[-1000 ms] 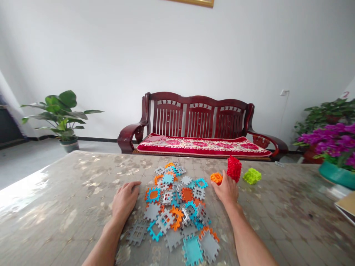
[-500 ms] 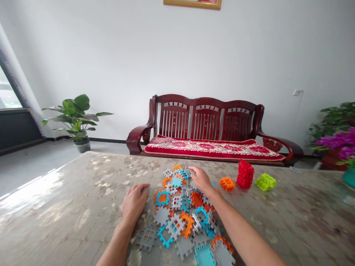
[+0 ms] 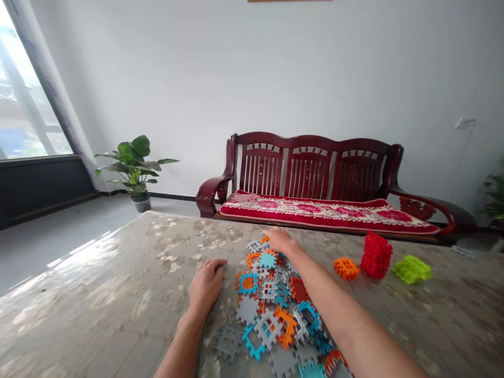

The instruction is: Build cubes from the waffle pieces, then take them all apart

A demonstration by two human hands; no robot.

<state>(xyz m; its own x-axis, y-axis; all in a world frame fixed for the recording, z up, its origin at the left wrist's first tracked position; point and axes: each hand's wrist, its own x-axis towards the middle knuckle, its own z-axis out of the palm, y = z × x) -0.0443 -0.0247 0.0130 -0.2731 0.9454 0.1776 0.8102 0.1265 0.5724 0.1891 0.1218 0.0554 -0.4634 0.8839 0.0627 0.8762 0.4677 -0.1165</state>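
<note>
Clock directions are taken from the middle of the heap, with 12 o'clock pointing away from the person.

The desk [image 3: 118,294] carries all the parts. On it lies a long heap [image 3: 269,290] of flat, toothed tiles in gray, orange and light blue, overlapping at many angles. The 2 hands are apart. The right hand [image 3: 279,239] reaches over the 12 o'clock end of the heap, its forearm crossing the 2 o'clock side; whether it grips a tile cannot be told. The left hand [image 3: 205,283] rests palm down on the desk at 10 o'clock, just beside the heap, with no part visible in it.

At 2 o'clock, clear of the heap, stand 3 blocks: red [image 3: 377,255], the tallest; green [image 3: 412,270], outermost; orange [image 3: 346,268], nearest the heap. A light blue tile [image 3: 268,260] lies on top, near the right hand. An orange tile [image 3: 265,239] shows at its fingertips.

Recommended handling: keep the right forearm raised, since low contact could shift tiles beneath it. Use light fingertip pressure; interleaved teeth may catch on neighbors.
</note>
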